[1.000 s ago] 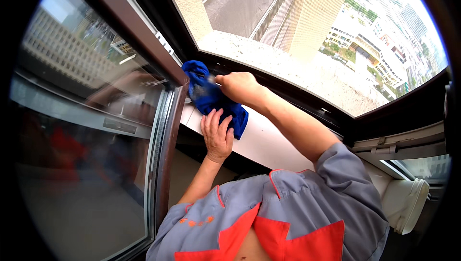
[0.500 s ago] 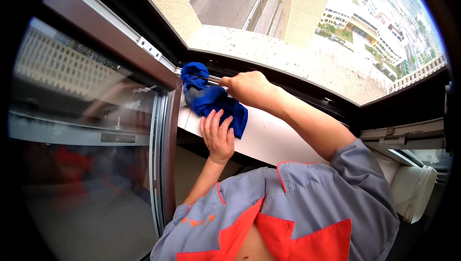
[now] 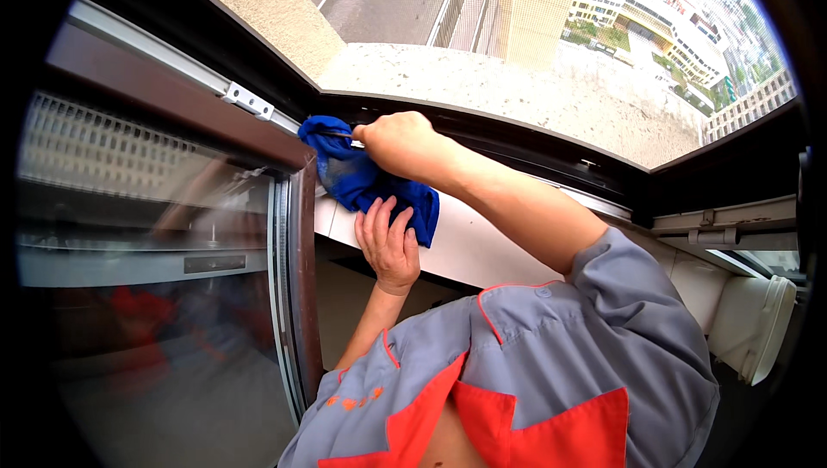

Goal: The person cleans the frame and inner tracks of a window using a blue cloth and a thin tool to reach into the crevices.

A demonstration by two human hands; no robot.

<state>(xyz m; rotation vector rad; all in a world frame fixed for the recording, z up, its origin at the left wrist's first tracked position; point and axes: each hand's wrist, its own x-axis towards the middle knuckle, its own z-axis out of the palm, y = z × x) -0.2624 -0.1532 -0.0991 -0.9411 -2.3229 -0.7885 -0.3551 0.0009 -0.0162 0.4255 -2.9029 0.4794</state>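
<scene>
A blue cloth (image 3: pixel 349 177), greyish with dirt in one patch, lies bunched over the window track and the white sill. My right hand (image 3: pixel 398 146) is closed around a thin dark rod-like tool (image 3: pixel 336 133), whose tip presses into the cloth at the frame corner; most of the tool is hidden by my fist and the folds. Lower down, my left hand (image 3: pixel 389 244) rests on the cloth's near end, its fingers stretched out and slightly apart, flat against cloth and sill.
An open brown-framed window sash (image 3: pixel 303 296) stands close on my left. Beyond the dark frame is a screened pane (image 3: pixel 482 71) with buildings outside. The white sill (image 3: pixel 482 244) runs rightward, toward a white plastic bucket (image 3: pixel 758 330).
My right hand and the tool have shifted left, pushing the cloth's far end closer to the frame corner. My left hand stays on the near end. The view has shifted slightly.
</scene>
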